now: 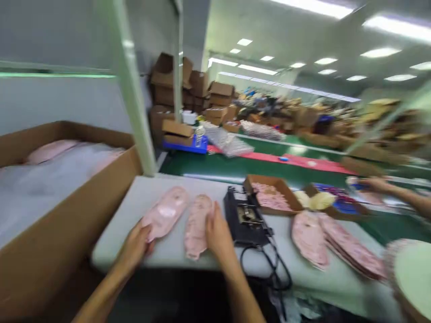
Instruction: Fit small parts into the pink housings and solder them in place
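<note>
My left hand (pixel 136 242) is closed on the near end of a pink, elongated fabric piece (pixel 168 208). A bright glare shows on that piece, and its far end lies over the white tabletop. Beside it on the table is a second pink fabric piece (pixel 197 224), narrower, with a wavy edge. My right hand (pixel 217 229) grips this one along its right edge, the fingertips partly hidden. Right of my right hand stands a black device (pixel 247 217) with a metal fitting and dark cables. Blur hides the finer details of both pieces.
A large cardboard box (pixel 77 197) with pink pieces and pale sheeting stands left. Behind the black device is a carton of small pink parts (pixel 272 195). More pink pieces (pixel 310 237) lie right, near a round pale-green top (pixel 415 269). Another person's hand (pixel 375 184) reaches over the green belt (pixel 215 168).
</note>
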{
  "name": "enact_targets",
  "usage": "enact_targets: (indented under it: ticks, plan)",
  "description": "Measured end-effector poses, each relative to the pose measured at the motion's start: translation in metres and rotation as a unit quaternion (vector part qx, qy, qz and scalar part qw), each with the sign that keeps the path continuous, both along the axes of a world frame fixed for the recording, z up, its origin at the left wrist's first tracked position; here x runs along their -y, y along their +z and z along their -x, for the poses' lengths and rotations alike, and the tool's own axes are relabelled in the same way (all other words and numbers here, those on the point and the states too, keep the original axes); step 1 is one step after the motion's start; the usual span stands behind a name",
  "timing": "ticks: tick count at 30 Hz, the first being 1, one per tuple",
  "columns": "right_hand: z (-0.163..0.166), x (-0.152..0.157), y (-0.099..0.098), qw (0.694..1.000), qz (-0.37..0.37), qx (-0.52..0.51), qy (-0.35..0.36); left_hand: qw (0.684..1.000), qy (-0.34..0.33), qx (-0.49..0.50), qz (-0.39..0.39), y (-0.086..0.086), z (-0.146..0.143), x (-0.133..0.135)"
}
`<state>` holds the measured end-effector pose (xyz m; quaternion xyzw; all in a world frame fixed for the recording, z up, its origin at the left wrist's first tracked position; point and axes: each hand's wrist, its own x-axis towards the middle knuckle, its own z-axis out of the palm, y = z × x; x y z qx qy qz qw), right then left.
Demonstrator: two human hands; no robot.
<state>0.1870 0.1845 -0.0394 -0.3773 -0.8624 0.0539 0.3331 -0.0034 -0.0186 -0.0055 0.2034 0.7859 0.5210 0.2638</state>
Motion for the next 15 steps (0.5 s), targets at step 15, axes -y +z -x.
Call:
enact_targets:
  ticks: [15]
  plan:
    - [0.010,0.101,-0.009,0.962,0.062,0.172,0.204,0.903,-0.188,-0.297,0.246,-0.003,0.023,-0.002]
